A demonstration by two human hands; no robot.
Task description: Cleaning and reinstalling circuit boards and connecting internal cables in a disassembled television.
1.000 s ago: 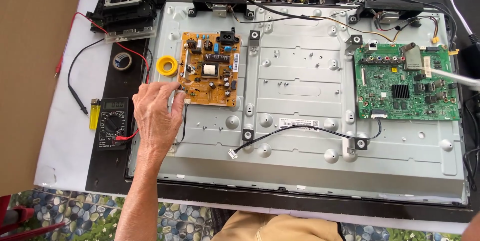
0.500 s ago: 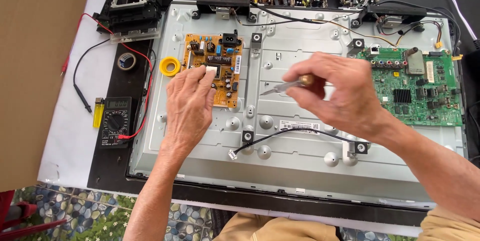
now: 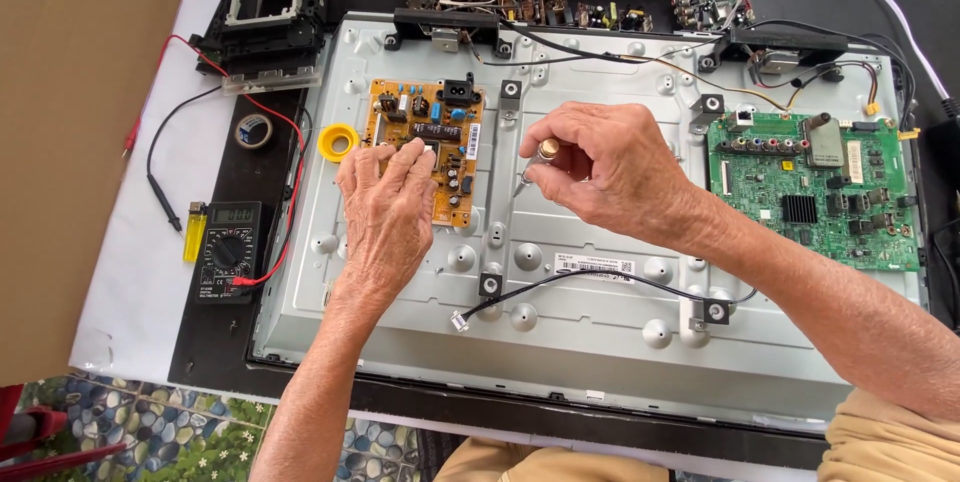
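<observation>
left hand (image 3: pixel 388 210) on orange board (image 3: pixel 425 147) | right hand (image 3: pixel 610 170) holds screwdriver (image 3: pixel 535 164)

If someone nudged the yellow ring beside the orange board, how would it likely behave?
The yellow ring lies flat on the metal panel, so it would probably slide rather than roll. It looks small and hollow, likely light. On edge it could roll, given its round shape.

The right hand (image 3: pixel 610 177) has come in from the right edge — a second ago only its tool showed there — and now grips a screwdriver (image 3: pixel 535 164) just beside the orange circuit board (image 3: pixel 425 147), where the left hand (image 3: pixel 385 207) has crept further on.
</observation>
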